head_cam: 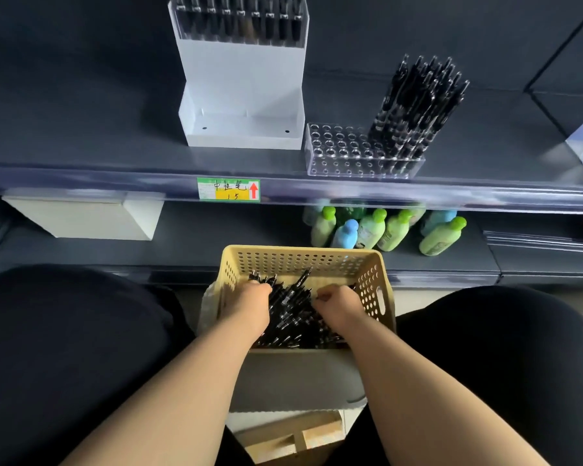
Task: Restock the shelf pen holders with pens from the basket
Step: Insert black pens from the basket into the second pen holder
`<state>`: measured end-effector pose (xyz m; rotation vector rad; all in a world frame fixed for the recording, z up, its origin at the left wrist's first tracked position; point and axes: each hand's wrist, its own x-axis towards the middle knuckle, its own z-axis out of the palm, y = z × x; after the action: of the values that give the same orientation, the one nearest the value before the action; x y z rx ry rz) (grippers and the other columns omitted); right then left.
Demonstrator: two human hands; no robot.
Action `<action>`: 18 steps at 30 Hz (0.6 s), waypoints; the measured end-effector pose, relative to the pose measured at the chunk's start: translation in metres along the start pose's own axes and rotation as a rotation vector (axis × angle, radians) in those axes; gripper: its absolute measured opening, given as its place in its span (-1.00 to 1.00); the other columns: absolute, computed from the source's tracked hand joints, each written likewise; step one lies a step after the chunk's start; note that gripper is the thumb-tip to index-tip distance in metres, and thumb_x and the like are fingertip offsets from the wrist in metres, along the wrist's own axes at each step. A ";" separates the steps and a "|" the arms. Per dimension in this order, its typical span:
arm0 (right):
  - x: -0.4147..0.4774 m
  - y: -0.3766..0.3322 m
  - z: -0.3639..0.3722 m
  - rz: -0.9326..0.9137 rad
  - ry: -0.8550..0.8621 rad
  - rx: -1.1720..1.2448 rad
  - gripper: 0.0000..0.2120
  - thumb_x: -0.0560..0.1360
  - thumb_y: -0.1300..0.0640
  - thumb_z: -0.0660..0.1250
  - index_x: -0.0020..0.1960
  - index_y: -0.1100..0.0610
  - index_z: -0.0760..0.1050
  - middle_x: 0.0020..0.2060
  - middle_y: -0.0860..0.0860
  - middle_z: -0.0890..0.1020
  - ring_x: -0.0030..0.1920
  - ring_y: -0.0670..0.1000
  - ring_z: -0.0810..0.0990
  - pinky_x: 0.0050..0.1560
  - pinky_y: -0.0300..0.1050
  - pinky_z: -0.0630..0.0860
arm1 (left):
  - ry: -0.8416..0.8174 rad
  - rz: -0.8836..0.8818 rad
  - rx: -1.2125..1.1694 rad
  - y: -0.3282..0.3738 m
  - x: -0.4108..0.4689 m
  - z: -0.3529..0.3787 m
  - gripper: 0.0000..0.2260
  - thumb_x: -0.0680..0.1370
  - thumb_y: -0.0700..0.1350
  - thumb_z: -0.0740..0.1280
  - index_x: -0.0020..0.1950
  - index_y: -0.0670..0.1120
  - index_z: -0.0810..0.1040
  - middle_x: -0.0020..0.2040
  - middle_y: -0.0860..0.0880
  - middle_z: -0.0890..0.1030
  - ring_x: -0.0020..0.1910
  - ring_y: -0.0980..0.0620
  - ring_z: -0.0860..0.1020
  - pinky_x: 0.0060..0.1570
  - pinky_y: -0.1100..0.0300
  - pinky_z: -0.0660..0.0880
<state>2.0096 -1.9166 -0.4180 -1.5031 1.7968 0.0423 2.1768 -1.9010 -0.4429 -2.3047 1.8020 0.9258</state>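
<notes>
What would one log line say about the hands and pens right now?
left hand: in basket, on pens | right hand: same | clear holder: partly filled

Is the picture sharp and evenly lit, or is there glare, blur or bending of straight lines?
Head view: the shelf edge bows from wide-angle distortion and carries a soft glare band; the clear pen holder is lit and fairly sharp; the pens in the basket blur into one dark mass around both hands; the corners are dim.
</notes>
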 end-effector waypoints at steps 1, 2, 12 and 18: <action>0.006 -0.002 0.001 0.013 0.010 0.069 -0.67 0.55 0.08 0.27 0.27 0.17 0.49 0.19 0.09 0.57 0.18 0.07 0.52 0.08 -0.25 0.40 | 0.017 -0.021 -0.024 0.003 0.003 0.002 -0.66 0.54 -0.19 0.20 0.29 0.04 0.45 0.33 -0.07 0.42 0.26 -0.13 0.40 0.24 -0.04 0.40; 0.012 -0.003 0.004 0.029 0.026 0.153 -0.68 0.53 0.09 0.29 0.26 0.17 0.50 0.16 0.09 0.59 0.13 0.06 0.54 0.07 -0.25 0.40 | 0.019 -0.035 -0.030 0.007 0.006 0.004 -0.62 0.55 -0.23 0.20 0.34 0.04 0.41 0.35 -0.04 0.39 0.28 -0.10 0.39 0.25 -0.02 0.41; 0.047 -0.013 0.039 0.258 -0.062 0.820 -0.60 0.50 0.16 0.37 0.28 0.28 0.43 -0.27 -0.01 0.58 -0.33 -0.08 0.56 -0.29 -0.27 0.56 | 0.023 -0.058 0.102 0.029 0.023 0.010 -0.53 0.54 -0.33 0.11 0.44 -0.05 0.28 0.40 -0.10 0.32 0.37 -0.10 0.29 0.22 0.03 0.40; 0.051 -0.011 0.047 0.266 -0.029 0.870 -0.65 0.48 0.14 0.39 0.22 0.23 0.48 -0.15 0.02 0.62 -0.37 -0.13 0.57 -0.43 -0.33 0.47 | -0.034 -0.088 0.240 0.039 0.027 0.007 -0.54 0.54 -0.21 0.22 0.44 -0.10 0.24 0.40 -0.16 0.30 0.38 -0.12 0.25 0.23 0.05 0.38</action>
<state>2.0440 -1.9394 -0.4753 -0.6401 1.6475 -0.5172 2.1421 -1.9332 -0.4499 -2.1860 1.6796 0.6899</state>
